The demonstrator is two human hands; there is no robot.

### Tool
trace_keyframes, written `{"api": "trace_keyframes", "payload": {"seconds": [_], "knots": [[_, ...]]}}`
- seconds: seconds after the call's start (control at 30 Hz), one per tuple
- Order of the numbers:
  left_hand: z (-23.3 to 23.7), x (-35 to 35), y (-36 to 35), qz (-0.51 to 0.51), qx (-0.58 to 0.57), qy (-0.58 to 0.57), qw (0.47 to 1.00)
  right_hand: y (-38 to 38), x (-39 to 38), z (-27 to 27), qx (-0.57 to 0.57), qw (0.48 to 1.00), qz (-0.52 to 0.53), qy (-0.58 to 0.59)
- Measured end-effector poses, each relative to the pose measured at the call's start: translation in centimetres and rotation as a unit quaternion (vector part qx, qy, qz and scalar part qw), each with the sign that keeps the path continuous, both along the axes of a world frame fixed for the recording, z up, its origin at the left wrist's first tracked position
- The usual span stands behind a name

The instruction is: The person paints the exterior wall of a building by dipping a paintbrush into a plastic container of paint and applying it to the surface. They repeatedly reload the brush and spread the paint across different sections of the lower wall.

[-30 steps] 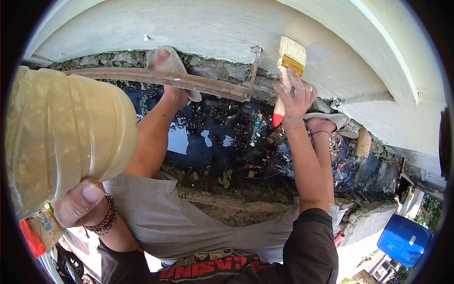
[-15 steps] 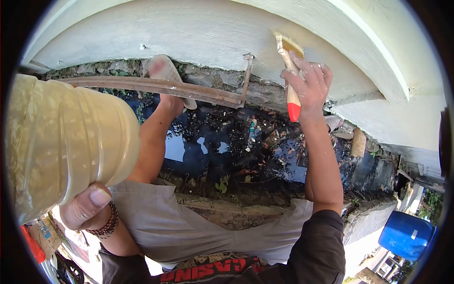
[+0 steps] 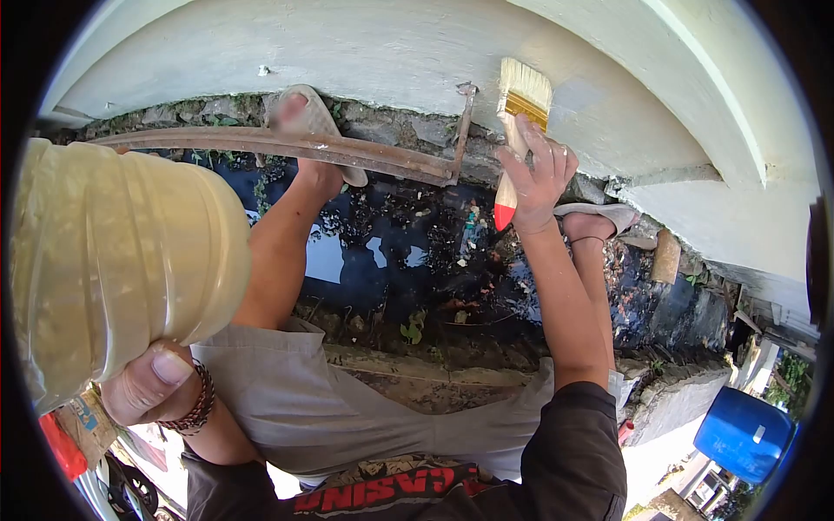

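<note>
R hand upper centre-right of frame, grip closed round paintbrush handle; bristles above the fingers, touching pale wall, red handle tip below the palm. L hand lower left, grip clamped on base of yellowish plastic jug, which fills the left of frame. Dark water btwn.

Outdoors, beside a building's wall

A cream plastered wall is seen above a dark, littered drainage ditch edged by rough stone, with a blue plastic barrel nearby.
</note>
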State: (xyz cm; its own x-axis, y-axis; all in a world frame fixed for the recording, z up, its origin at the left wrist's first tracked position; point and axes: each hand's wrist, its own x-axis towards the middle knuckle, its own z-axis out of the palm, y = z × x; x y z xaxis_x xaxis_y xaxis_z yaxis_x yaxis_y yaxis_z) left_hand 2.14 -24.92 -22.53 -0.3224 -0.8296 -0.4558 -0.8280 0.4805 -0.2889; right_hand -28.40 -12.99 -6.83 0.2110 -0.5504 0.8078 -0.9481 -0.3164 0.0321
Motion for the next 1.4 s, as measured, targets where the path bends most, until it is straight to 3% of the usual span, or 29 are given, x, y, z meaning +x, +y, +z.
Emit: {"api": "trace_keyframes", "payload": {"seconds": [0.1,0.13,0.17,0.2,0.23,0.27,0.3,0.37,0.47,0.53,0.67,0.83,0.97,1.13,1.2,1.23,1.3,1.33,1.4], "knots": [[1.2,-0.5,0.5,-0.002,-0.032,0.009,0.999,-1.7,-0.8,-4.6,0.059,0.998,-0.019,0.031],[-1.9,0.5,-0.6,-0.003,-0.036,0.007,0.999,-1.9,-1.5,-8.1,0.113,0.990,-0.005,0.081],[-5.2,1.4,-1.1,0.033,-0.011,0.222,0.974,-1.5,-1.4,-9.8,0.111,0.991,-0.007,0.078],[-8.7,2.3,-2.2,0.068,0.016,0.427,0.902,-1.0,-1.2,-11.1,0.163,0.985,0.022,0.059],[-8.7,2.5,-1.8,0.104,0.044,0.610,0.784,-0.5,-0.5,-11.0,0.217,0.974,0.054,0.040],[-8.7,2.5,-1.3,0.051,-0.013,0.348,0.936,-0.3,-0.6,-10.7,0.201,0.978,0.054,0.013],[-3.4,0.9,-0.4,-0.012,-0.068,0.053,0.996,-0.6,-0.7,-9.6,0.206,0.977,0.054,0.011],[-0.8,0.0,-0.1,-0.022,-0.022,0.055,0.998,-1.7,-2.1,-7.6,0.195,0.971,0.123,0.064],[-1.3,0.4,-0.2,-0.028,0.004,0.119,0.992,-1.9,-3.2,-4.7,0.172,0.979,0.099,0.038],[-1.1,0.3,0.3,-0.044,-0.103,0.040,0.993,-0.9,-2.4,-4.5,0.125,0.989,0.081,-0.011],[-1.4,0.1,0.4,-0.047,-0.093,0.047,0.993,-1.4,-2.6,-5.8,0.211,0.972,0.106,0.013],[-1.2,-0.1,-0.1,-0.009,-0.099,-0.005,0.995,-1.0,-2.2,-4.4,0.130,0.985,0.111,-0.016],[-0.4,0.0,0.1,-0.036,-0.052,0.002,0.998,-3.1,-4.0,-5.5,0.263,0.956,0.118,0.053],[1.1,-0.8,0.6,-0.009,-0.043,0.013,0.999,-1.3,-2.6,-3.3,0.183,0.978,0.100,0.021],[2.6,-0.8,0.8,-0.032,-0.031,0.035,0.998,-1.6,-3.0,-5.4,0.270,0.954,0.123,0.047],[1.4,-0.5,0.6,-0.034,-0.033,0.037,0.998,-2.3,-3.3,-5.8,0.309,0.939,0.140,0.058],[-2.4,1.0,0.0,-0.051,-0.099,0.086,0.990,-3.5,-4.7,-4.8,0.281,0.951,0.123,0.032],[-9.1,3.0,-2.1,0.030,-0.017,0.538,0.842,-4.2,-5.0,-3.6,0.255,0.961,0.111,0.005],[-9.3,3.2,-1.9,0.038,-0.020,0.564,0.824,-3.3,-4.7,0.3,0.195,0.975,0.109,0.015]]}}
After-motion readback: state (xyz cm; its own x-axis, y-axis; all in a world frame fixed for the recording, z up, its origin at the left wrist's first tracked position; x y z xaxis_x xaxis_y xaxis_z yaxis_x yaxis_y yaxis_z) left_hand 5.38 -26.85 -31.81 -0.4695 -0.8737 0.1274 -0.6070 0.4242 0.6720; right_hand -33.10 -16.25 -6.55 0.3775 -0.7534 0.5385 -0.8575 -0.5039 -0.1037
